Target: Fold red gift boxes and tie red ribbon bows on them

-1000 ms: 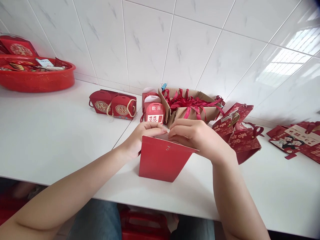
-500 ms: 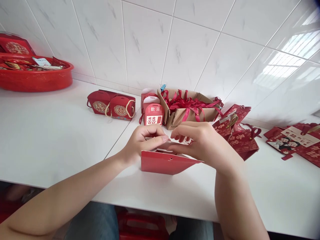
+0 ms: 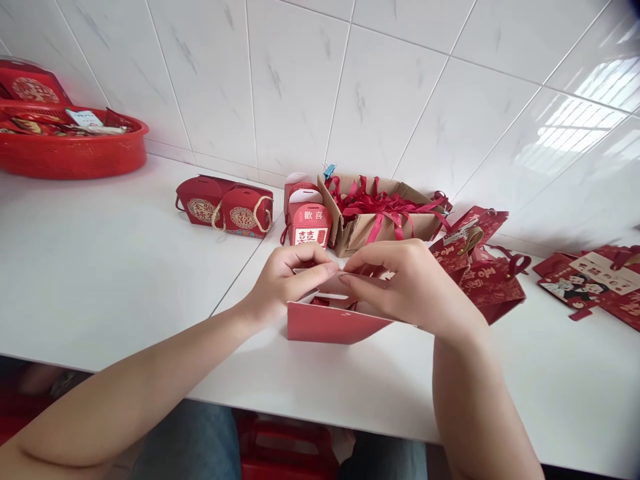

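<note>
While a red box [image 3: 333, 325] stands near the tabletop's [image 3: 125, 280] front edge, left hand [image 3: 295, 280] and right hand [image 3: 400, 283] pinch its far rim.

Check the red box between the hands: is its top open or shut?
Open: the red box shows its inside between the near panel and the far panel, which the left hand and right hand pinch.

A wall [image 3: 300, 93] of shiny white, grey-streaked tiles rises before me, behind the white tabletop [image 3: 115, 267]. Striped light [image 3: 575, 130] reflects off it on my right. Below the front edge, I see a red stool [image 3: 287, 470].
</note>
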A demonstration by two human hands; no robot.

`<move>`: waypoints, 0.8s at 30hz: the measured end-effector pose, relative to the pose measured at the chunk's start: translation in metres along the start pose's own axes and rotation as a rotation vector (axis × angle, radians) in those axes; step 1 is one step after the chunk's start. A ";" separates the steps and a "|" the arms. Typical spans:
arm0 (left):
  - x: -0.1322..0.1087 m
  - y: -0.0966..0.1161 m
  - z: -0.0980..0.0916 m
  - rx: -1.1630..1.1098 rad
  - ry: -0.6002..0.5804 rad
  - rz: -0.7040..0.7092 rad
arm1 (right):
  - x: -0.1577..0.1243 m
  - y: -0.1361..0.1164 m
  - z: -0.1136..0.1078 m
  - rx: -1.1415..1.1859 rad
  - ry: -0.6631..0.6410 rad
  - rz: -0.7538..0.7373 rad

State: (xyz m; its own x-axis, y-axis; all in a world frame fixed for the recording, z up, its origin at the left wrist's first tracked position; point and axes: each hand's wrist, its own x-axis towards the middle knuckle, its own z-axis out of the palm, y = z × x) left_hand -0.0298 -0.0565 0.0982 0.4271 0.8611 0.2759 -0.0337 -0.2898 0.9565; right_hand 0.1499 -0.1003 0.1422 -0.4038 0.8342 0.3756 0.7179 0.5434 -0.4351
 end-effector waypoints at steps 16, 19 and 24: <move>0.007 -0.002 0.000 -0.207 -0.067 -0.205 | 0.007 0.004 0.003 -0.015 0.050 -0.013; 0.008 -0.003 0.000 -0.200 -0.065 -0.193 | 0.007 0.005 0.004 -0.010 0.053 0.036; 0.009 -0.004 0.000 -0.189 -0.049 -0.170 | 0.006 0.005 0.002 -0.041 0.035 0.040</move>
State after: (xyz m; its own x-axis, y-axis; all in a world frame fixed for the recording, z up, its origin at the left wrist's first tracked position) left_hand -0.0264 -0.0479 0.0973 0.4842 0.8682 0.1089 -0.1242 -0.0550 0.9907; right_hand 0.1503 -0.0922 0.1407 -0.3543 0.8512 0.3872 0.7563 0.5044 -0.4166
